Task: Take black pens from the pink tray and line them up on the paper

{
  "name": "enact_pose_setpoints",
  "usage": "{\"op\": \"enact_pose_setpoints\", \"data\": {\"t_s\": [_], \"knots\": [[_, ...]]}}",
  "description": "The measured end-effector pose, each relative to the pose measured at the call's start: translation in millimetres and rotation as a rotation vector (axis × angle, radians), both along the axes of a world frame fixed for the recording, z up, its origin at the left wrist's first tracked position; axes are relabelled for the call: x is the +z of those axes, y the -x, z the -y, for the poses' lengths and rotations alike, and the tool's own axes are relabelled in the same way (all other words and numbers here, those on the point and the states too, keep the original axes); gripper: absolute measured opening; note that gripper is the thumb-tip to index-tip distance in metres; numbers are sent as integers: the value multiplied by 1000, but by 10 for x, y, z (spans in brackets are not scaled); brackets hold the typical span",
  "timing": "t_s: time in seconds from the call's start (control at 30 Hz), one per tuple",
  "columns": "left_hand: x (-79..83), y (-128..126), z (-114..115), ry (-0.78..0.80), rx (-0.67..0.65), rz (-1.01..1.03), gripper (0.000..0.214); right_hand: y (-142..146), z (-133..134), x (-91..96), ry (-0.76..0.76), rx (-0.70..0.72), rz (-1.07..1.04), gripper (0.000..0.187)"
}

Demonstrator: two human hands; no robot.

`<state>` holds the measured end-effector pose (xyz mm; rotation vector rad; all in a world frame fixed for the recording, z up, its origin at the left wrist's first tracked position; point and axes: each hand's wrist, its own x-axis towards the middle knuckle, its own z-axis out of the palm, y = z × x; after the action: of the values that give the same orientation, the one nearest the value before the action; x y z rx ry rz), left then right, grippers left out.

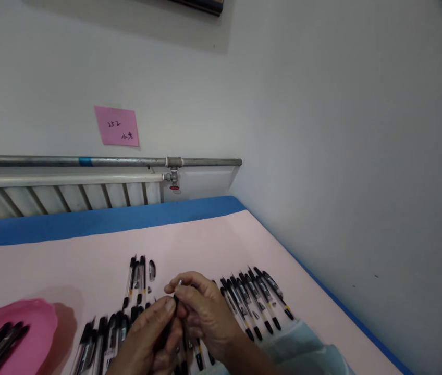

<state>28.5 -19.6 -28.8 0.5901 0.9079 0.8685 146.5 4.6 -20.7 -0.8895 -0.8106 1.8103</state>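
My left hand is closed around a black pen, most of which is hidden by the fingers. At the pen's upper end, my right hand pinches a small shiny tip piece between thumb and forefinger. The two hands meet low in the middle of the view. To their right lies a row of uncapped clear-barrelled pens with loose caps and small tip pieces among them. More pens lie left of my left hand, partly covered by it. Beyond the hands are a few pens and a loose cap.
A pink dish holding several black pens stands at the lower left. A pale pink sheet covers the blue tabletop. Walls, a radiator and a pipe border the table. My light-blue sleeve touches the table.
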Motion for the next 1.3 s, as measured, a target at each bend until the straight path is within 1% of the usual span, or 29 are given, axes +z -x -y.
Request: {"op": "enact_pose_setpoints", "data": {"t_s": [0.07, 0.13, 0.2, 0.37, 0.47, 0.57, 0.63, 0.77, 0.83, 1.03, 1.07, 1.13, 1.23, 1.3], "knots": [[8, -7, 0, 5, 22, -31, 37, 21, -4, -14, -6, -59, 20, 20], [24, -7, 1, 11, 21, -29, 36, 28, -4, -14, -14, -60, 15, 18], [33, 6, 0, 29, -6, 8, 36, 29, 2, -7, -14, -36, -6, 17], [16, 100, -11, 132, -97, 137, 33, -13, -25, -26, -53, -51, -105, 16], [25, 152, -12, 188, -142, 221, 33, -98, -101, -41, -95, -131, -223, 13], [49, 172, -10, 163, -94, 211, 33, -152, -156, -43, -73, -214, -267, 14], [57, 169, -9, 138, -66, 177, 31, -140, -155, -41, -45, -215, -228, 15], [58, 135, -7, 113, -81, 134, 30, -58, -99, -28, -38, -153, -78, 15], [59, 111, -5, 106, -89, 113, 31, -29, -74, -18, -37, -145, -23, 16], [24, 74, -15, 82, -112, 27, 33, -15, -80, -47, -45, -199, 44, 17], [14, 74, -19, 77, -123, -2, 33, -26, -103, -64, -47, -228, 36, 17], [-4, 78, -28, 66, -161, -77, 34, -75, -188, -102, -58, -332, 14, 17], [-28, 102, -46, 21, -212, -229, 35, -233, -408, -149, -107, -553, -6, 17], [-54, 136, -68, -7, -192, -306, 35, -366, -587, -173, -141, -701, -4, 16]]}}
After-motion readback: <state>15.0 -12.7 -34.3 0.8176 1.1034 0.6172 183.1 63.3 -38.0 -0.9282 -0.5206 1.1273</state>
